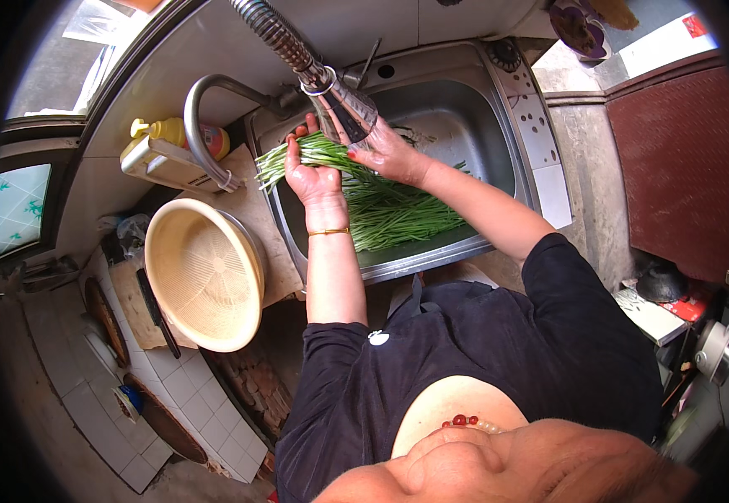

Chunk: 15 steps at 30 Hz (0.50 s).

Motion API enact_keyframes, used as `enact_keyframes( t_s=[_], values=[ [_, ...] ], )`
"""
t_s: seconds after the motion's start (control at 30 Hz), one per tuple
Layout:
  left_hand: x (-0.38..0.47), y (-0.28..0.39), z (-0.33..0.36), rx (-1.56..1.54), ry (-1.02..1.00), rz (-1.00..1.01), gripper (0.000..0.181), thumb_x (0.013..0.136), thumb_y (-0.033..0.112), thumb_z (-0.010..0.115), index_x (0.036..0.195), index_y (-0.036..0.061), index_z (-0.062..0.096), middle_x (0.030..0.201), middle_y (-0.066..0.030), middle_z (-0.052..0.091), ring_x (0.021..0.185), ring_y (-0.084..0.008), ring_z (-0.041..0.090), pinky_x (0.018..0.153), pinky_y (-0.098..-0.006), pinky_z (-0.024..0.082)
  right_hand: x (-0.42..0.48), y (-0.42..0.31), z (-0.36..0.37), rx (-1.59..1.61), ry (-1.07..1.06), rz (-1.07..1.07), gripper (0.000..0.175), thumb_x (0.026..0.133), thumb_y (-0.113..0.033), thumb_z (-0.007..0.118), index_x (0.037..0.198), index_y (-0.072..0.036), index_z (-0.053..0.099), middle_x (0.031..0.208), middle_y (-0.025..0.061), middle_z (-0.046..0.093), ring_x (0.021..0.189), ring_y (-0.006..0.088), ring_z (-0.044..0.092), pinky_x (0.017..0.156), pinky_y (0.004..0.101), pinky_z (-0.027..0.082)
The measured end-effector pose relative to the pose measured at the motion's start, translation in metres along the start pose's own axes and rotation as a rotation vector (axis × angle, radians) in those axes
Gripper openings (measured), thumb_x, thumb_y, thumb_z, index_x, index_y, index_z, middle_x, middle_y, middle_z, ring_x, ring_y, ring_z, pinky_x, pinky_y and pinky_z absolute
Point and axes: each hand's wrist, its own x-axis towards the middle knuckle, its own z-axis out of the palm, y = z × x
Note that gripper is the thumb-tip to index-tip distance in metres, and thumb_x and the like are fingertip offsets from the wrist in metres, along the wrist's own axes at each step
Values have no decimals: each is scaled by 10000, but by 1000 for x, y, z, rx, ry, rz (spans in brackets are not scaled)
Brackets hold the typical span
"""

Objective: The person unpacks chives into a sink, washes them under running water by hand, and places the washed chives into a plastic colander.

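My left hand point(315, 173) is wet and holds a bundle of thin green stalks with pale ends point(270, 165) over the left part of a steel sink point(396, 270). Under the metal spray head of a flexible faucet point(342, 110), my right hand point(393, 154) lies against the same bundle; the spray head partly hides its fingers. More long green stalks point(402, 217) lie in the sink basin below both hands.
A cream plastic strainer basket point(204, 276) stands left of the sink. Behind it are a curved metal spout point(195, 107), a yellow pump bottle point(166, 130) and a pale plastic holder point(160, 165). A dark-handled knife point(157, 311) lies at the lower left.
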Motion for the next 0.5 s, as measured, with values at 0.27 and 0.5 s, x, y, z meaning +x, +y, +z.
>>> enact_keyframes(
  t_s=[0.27, 0.5],
  values=[
    [-10, -5, 4, -75, -33, -59, 271, 860, 187, 442, 1048, 9, 522, 1131, -79, 542, 1184, -257, 400, 1009, -487, 278, 0, 10, 12, 12, 56, -37, 506, 750, -170, 575, 1215, -44, 421, 1115, 131, 469, 1013, 285, 391, 921, 350, 301],
    [-4, 3, -10, -210, -64, -70, 133, 809, 112, 517, 883, 23, 582, 1057, -139, 583, 1050, -282, 512, 962, -434, 362, -6, 6, 9, 588, 127, 282, 166, 847, -124, 472, 991, -45, 445, 922, 52, 494, 856, 164, 440, 835, 281, 358]
  ],
)
